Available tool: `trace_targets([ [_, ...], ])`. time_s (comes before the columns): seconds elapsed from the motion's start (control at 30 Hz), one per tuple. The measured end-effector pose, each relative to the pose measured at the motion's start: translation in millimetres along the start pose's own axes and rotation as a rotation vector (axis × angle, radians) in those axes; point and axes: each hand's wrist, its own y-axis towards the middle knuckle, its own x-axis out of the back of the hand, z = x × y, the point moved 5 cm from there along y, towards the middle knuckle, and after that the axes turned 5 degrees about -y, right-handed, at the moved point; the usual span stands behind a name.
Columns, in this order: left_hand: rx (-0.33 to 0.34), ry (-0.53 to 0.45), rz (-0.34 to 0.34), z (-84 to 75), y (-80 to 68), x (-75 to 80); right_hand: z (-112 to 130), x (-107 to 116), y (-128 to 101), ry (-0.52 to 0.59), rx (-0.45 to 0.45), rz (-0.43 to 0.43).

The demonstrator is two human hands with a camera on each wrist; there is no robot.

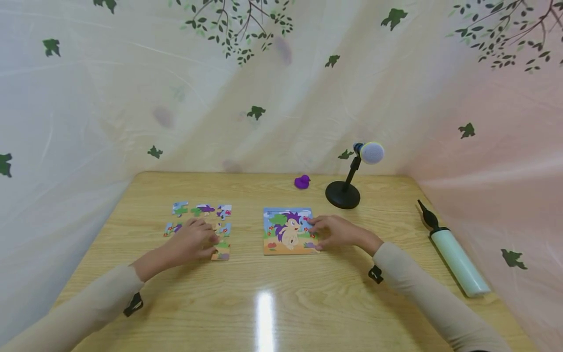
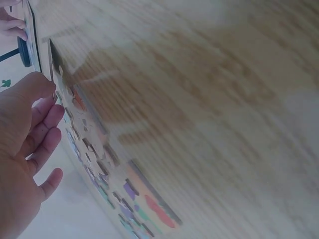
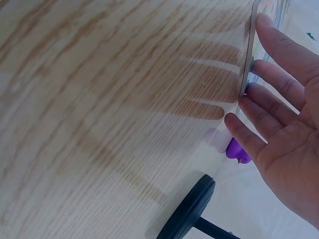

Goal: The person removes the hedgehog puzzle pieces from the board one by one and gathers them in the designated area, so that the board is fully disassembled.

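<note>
Loose jigsaw pieces (image 1: 203, 209) lie in spaced rows at the left of the table, printed in blue, green, purple and orange. Over them is my left hand (image 1: 191, 240), its thumb and fingers loosely bent beside the lower right piece (image 1: 223, 253); it covers several pieces. In the left wrist view, the thumb tip comes right at a piece's edge. A square picture puzzle (image 1: 288, 232) with a purple-spined hedgehog lies flat at the middle. My right hand (image 1: 336, 232) rests at its right edge, fingers spread and fairly straight, fingertips along the side (image 3: 246, 64).
Behind the puzzle sits a purple rubber duck (image 1: 302, 182). A microphone (image 1: 372, 153) on a black round-based stand (image 1: 343, 195) is at the back right. A pale green hand pump (image 1: 459, 263) lies along the right edge. A leaf-printed curtain (image 1: 211, 122) hangs behind the wooden table (image 1: 211, 303).
</note>
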Motion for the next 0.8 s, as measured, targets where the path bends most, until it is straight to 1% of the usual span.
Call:
trace_targets([
  [0.17,0.012,0.002,0.006,2.0,-4.0,-2.1,-1.5,-0.8,0.6,0.003,-0.003,0.0],
  [0.27,0.002,-0.001,-0.01,2.9,-6.5,-2.9,-1.2,-0.5,0.4,-0.005,0.002,-0.001],
  [0.4,-0.007,-0.018,-0.031,3.0,-9.4,-1.8,-0.9,-0.3,0.0,-0.007,0.007,-0.005],
  [0.63,0.014,-0.031,-0.024,3.1,-11.9,1.4,-1.7,-1.4,0.2,-0.002,0.008,-0.006],
  [0.8,0.012,-0.032,-0.041,4.3,-12.6,1.9,-1.0,-1.1,0.2,0.001,0.004,-0.006],
])
